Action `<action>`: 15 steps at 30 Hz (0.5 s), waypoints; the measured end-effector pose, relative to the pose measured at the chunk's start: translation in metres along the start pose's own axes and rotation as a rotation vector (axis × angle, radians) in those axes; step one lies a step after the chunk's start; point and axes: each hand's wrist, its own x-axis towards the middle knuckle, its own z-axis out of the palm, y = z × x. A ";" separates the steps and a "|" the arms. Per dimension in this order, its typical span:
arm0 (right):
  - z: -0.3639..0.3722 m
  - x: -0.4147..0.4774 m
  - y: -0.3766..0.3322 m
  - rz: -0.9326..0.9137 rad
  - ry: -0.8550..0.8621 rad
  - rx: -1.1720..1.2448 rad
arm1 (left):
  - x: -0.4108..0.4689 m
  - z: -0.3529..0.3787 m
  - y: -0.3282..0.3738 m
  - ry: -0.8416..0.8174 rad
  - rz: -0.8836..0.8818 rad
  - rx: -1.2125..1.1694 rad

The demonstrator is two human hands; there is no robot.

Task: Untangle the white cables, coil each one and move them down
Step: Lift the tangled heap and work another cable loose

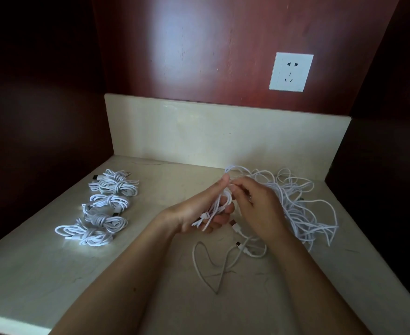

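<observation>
My left hand [196,209] is held palm up above the beige counter [54,269], with loops of a white cable [219,206] gathered across its fingers. My right hand [257,206] pinches a strand of that same cable just above the left fingertips. To the right lies a tangled pile of white cables [303,206]. A loose cable with USB plugs [225,259] trails on the counter below my hands. Several coiled and tied white cables [102,206] lie in a column at the left.
A cream backsplash [199,131] runs behind the counter, with a dark red wall above it holding a white wall socket [291,71]. Dark cabinet sides close in at the left and right. The counter's front edge [12,322] shows at the lower left.
</observation>
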 end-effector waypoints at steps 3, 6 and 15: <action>-0.002 -0.002 -0.002 0.063 -0.019 0.077 | -0.001 0.004 -0.002 0.153 0.144 0.150; -0.004 -0.001 -0.004 0.052 -0.004 0.063 | 0.004 0.010 -0.004 0.403 0.326 0.258; -0.010 0.006 0.021 -0.013 0.127 -0.308 | -0.012 0.002 0.025 1.008 0.767 -0.213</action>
